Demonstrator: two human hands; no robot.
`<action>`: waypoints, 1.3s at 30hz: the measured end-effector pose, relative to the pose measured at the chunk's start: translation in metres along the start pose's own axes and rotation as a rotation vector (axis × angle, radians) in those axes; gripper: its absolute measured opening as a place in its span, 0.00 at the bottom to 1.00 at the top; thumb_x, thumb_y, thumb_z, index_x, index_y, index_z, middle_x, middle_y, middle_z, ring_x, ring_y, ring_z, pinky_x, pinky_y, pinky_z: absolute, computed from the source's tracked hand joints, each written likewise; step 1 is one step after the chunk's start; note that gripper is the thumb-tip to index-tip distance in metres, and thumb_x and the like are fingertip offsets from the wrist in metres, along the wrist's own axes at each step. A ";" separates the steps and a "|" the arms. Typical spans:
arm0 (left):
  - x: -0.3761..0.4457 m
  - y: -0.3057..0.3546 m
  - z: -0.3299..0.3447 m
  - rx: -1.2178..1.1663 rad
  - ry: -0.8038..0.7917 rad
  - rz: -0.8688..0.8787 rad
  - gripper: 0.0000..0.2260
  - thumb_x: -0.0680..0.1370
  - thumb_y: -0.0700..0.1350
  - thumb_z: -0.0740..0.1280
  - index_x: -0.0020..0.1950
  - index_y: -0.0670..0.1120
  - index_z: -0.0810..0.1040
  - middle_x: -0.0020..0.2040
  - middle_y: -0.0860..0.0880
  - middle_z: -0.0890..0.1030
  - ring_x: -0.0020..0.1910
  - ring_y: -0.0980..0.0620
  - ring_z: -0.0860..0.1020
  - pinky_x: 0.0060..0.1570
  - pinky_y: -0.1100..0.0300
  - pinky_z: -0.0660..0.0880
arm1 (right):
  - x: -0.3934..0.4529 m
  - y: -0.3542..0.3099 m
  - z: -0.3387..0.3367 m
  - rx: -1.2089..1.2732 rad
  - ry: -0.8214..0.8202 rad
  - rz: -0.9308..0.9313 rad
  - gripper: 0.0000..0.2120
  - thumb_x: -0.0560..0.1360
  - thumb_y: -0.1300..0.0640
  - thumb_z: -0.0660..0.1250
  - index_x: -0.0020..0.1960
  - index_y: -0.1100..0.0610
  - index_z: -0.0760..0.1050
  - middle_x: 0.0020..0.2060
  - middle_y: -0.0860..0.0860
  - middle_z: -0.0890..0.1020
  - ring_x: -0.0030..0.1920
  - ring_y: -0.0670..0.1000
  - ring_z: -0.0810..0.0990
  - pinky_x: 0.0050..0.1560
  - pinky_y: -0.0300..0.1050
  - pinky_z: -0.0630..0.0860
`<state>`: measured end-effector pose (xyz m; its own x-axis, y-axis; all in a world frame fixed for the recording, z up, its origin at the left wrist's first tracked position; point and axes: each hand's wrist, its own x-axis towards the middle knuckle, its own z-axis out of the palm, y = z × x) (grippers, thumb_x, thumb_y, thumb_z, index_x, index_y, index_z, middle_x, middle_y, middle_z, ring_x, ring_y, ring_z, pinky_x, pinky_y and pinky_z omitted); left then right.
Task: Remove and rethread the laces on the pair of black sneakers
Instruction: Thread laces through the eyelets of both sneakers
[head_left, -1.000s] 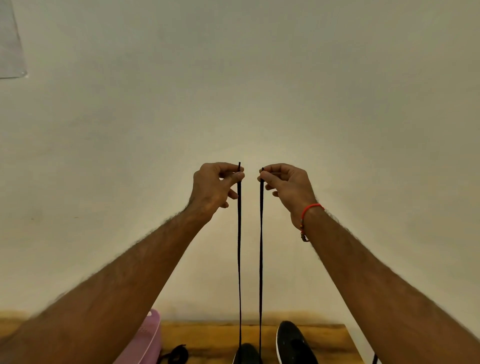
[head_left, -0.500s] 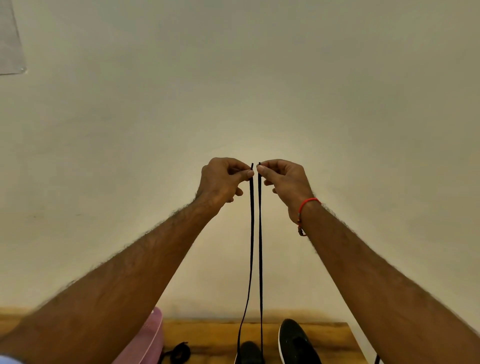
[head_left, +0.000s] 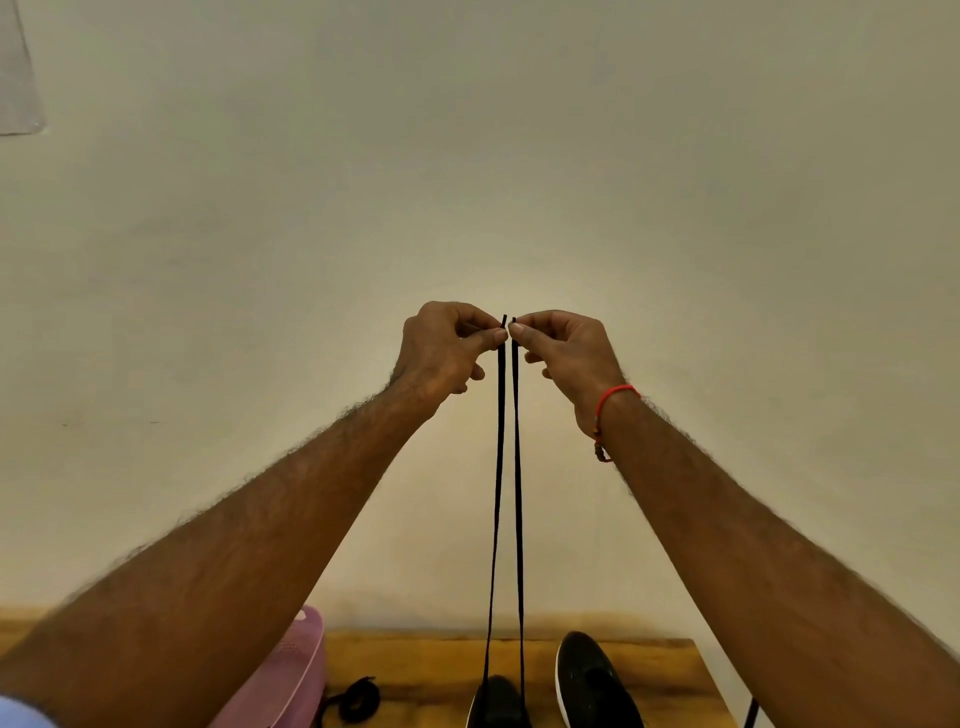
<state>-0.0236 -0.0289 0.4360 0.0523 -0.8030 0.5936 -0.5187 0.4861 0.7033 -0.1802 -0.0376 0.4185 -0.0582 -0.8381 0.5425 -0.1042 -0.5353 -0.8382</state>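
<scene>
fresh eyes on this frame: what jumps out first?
Two bare hands raised mid-frame against a plain pale wall: the left hand and right hand each pinch one end of a thin black shoelace, tips side by side. Both strands drop straight down to a black sneaker on the wooden tabletop at the bottom edge, with a second black white-soled sneaker beside it.

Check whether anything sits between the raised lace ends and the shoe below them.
Nothing visible does. Both strands of the lace hang freely from the left hand and right hand down to the shoe; the second shoe lies off to its right.
</scene>
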 end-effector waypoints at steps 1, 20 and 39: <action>0.001 0.001 0.000 0.002 0.000 0.003 0.07 0.77 0.48 0.75 0.53 0.47 0.84 0.44 0.53 0.84 0.29 0.56 0.82 0.23 0.66 0.71 | 0.001 0.000 0.000 -0.003 0.000 0.000 0.04 0.76 0.53 0.72 0.49 0.52 0.83 0.45 0.47 0.85 0.46 0.49 0.81 0.41 0.37 0.73; 0.002 0.012 -0.002 0.094 -0.043 -0.001 0.06 0.78 0.48 0.73 0.54 0.49 0.82 0.44 0.53 0.84 0.33 0.55 0.83 0.24 0.66 0.73 | 0.003 0.004 -0.004 -0.018 -0.031 0.039 0.06 0.78 0.53 0.70 0.53 0.53 0.81 0.47 0.50 0.86 0.48 0.50 0.83 0.46 0.44 0.77; -0.148 -0.253 0.043 1.009 -0.234 -0.120 0.06 0.82 0.45 0.64 0.56 0.45 0.77 0.55 0.45 0.76 0.44 0.42 0.80 0.36 0.51 0.76 | -0.143 0.237 0.000 -0.372 -0.299 0.408 0.06 0.75 0.62 0.73 0.47 0.52 0.83 0.39 0.48 0.86 0.38 0.47 0.83 0.44 0.37 0.78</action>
<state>0.0636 -0.0479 0.1532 0.0397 -0.9264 0.3745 -0.9990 -0.0286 0.0354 -0.1964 -0.0445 0.1420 0.1083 -0.9892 0.0988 -0.4735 -0.1387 -0.8698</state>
